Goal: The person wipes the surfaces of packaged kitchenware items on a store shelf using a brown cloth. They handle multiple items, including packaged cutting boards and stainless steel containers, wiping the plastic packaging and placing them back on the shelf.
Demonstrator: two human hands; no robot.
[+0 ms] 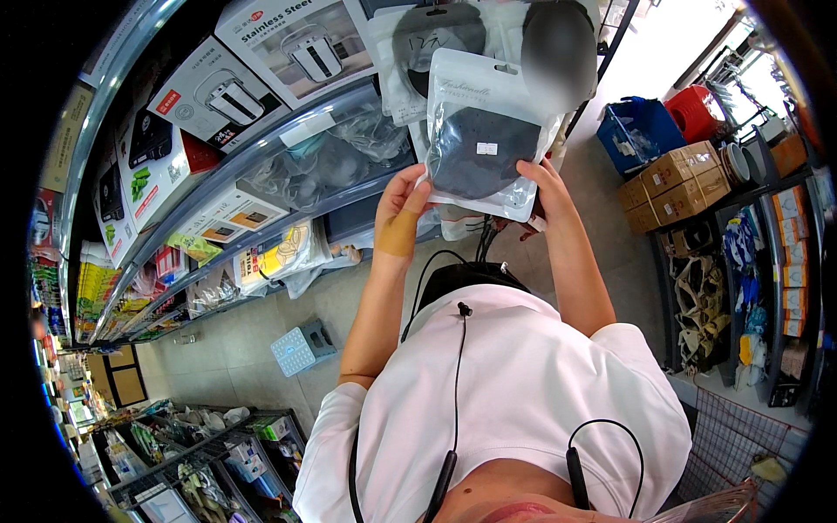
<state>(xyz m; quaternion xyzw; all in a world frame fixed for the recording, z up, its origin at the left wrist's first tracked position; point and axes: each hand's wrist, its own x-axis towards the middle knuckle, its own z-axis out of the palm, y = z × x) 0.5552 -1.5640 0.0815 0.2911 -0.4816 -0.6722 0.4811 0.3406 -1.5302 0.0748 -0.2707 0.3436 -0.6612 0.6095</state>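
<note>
While a long shelf (pixel 344 102) of boxed and bagged goods curves along my left, brown cartons (pixel 676 185) sit stacked on my right, and a pale-blue stool (pixel 294 351) stands behind my left arm. Before me, overlapping similar hanging pouches (pixel 440 33), is a white-bordered pouch (pixel 475 174) with a dark piece inside. My left hand (pixel 404 202) pinches its left edge, my right hand (pixel 547 187) grips its right, and between them shows a small white sticker (pixel 486 149)
</note>
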